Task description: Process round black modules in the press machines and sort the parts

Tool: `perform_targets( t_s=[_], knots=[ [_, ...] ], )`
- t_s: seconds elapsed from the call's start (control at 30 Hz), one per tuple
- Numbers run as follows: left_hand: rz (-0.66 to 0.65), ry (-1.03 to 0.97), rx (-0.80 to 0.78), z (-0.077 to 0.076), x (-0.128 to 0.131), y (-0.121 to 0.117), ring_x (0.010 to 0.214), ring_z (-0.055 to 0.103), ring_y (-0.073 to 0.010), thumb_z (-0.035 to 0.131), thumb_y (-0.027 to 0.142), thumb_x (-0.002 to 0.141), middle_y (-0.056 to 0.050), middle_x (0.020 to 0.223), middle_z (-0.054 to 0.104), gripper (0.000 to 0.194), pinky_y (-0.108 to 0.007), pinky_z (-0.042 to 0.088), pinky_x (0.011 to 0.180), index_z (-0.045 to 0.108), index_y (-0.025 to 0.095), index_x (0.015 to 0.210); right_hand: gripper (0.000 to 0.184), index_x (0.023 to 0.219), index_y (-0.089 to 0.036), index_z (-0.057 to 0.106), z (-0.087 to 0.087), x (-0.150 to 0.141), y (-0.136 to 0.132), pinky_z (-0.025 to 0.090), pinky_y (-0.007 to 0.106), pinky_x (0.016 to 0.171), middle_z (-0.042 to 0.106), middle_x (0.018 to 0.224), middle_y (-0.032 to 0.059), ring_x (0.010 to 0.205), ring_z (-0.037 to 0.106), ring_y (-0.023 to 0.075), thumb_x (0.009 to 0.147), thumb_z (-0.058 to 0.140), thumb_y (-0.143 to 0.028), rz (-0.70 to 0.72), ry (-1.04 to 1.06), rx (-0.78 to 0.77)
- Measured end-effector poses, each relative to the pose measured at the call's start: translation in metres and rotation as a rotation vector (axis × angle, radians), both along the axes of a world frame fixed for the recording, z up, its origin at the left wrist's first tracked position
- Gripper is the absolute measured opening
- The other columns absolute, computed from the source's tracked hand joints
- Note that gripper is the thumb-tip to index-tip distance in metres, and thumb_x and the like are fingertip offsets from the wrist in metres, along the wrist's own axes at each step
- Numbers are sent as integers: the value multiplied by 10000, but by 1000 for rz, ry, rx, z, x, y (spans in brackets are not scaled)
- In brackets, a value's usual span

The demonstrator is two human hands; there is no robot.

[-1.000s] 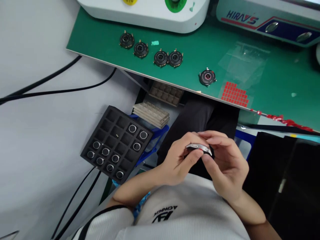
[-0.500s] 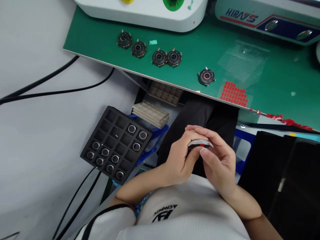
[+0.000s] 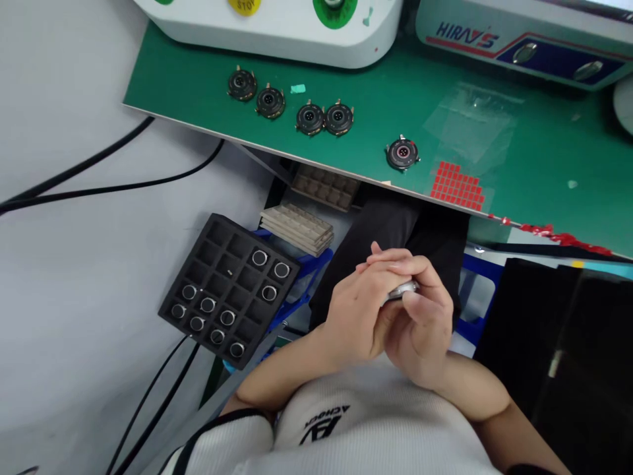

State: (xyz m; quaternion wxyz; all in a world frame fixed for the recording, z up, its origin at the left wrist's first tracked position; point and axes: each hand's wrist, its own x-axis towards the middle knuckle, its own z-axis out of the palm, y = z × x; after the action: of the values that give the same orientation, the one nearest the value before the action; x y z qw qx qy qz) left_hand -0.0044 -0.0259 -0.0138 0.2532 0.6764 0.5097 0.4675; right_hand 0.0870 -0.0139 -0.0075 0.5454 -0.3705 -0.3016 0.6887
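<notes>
Both hands are closed together over my lap around a small silver watch case (image 3: 401, 289). My left hand (image 3: 357, 316) wraps it from the left and my right hand (image 3: 420, 323) covers it from the right, so only a sliver of its metal edge shows. To the left, a black foam tray (image 3: 225, 284) holds several round ring-shaped parts in its cells. On the green mat (image 3: 376, 99) lie several round black watch modules (image 3: 270, 101), and one with a reddish centre (image 3: 401, 153) sits near the mat's front edge.
A sheet of small red stickers (image 3: 455, 186) lies beside a clear film (image 3: 475, 119) on the mat. A white machine with coloured buttons (image 3: 277, 23) and a labelled device (image 3: 519, 43) stand at the back. Beige trays (image 3: 299, 227) are stacked under the bench. Black cables (image 3: 99, 178) run left.
My hands have closed more tightly over the watch case and drawn a little toward my body, hiding most of it. The view has shifted slightly.
</notes>
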Motion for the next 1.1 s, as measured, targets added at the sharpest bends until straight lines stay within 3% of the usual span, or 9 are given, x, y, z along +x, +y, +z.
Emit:
perform_targets(
  t_s=[0.13,0.3,0.37,0.43,0.53,0.63,0.7,0.93,1.1],
  knots=[
    [0,40,23,-4,0,1,991,679,-167,392,250,985,-91,1006,709,227,-280,548,861,539,150,1125,181,844,-261,684,-3,-3,0,474,419,1040,699,931,-15,941,688,176,781,530,-188,-29,36,-71],
    [-16,70,46,-6,2,1,963,679,-181,407,235,966,-94,998,702,230,-302,545,836,523,157,1148,150,809,-250,685,-6,-2,3,477,358,1043,688,884,-20,984,677,153,821,544,-199,-37,18,-48],
    [-20,9,37,-5,3,2,918,672,-180,431,219,950,-84,961,694,197,-306,535,819,536,165,1108,164,805,-242,681,-6,4,6,497,361,1014,686,878,-13,922,683,146,862,532,-210,3,-12,-36],
    [-60,-182,-76,-2,3,3,879,659,-169,456,227,943,-72,950,683,154,-300,521,803,555,175,1049,192,868,-234,684,-6,12,7,541,356,928,680,922,11,897,674,154,909,498,-259,63,-51,7],
    [-190,-693,-439,6,2,5,778,628,-147,461,309,958,-62,881,668,189,-278,505,745,577,163,928,282,1111,-222,630,-9,26,7,551,388,898,629,1112,65,1027,626,207,847,606,-317,94,-213,229],
    [-310,-1161,-735,10,1,8,651,580,-126,487,361,947,-40,728,634,247,-254,484,669,567,144,861,638,1263,-226,527,-14,35,7,515,474,971,572,1231,96,1146,568,270,665,743,-173,40,-404,552],
    [-345,-1328,-842,11,1,8,608,568,-123,539,364,920,-26,669,614,229,-244,469,635,565,140,878,717,1294,-233,496,-18,37,9,525,509,962,602,1193,93,1120,589,279,631,734,-104,35,-448,699],
    [-336,-1410,-1001,9,0,4,545,552,-110,656,417,837,-36,653,623,307,-195,417,504,578,124,880,789,1332,-182,489,-27,44,18,587,496,910,670,1164,93,1063,653,273,611,792,-75,56,-383,877],
    [-386,-1429,-981,8,4,2,484,495,-77,659,500,826,-14,628,617,384,-185,402,482,578,129,876,748,1307,-158,533,-33,49,21,637,427,838,714,1103,87,1021,690,258,622,829,-115,36,-380,979]
  ],
)
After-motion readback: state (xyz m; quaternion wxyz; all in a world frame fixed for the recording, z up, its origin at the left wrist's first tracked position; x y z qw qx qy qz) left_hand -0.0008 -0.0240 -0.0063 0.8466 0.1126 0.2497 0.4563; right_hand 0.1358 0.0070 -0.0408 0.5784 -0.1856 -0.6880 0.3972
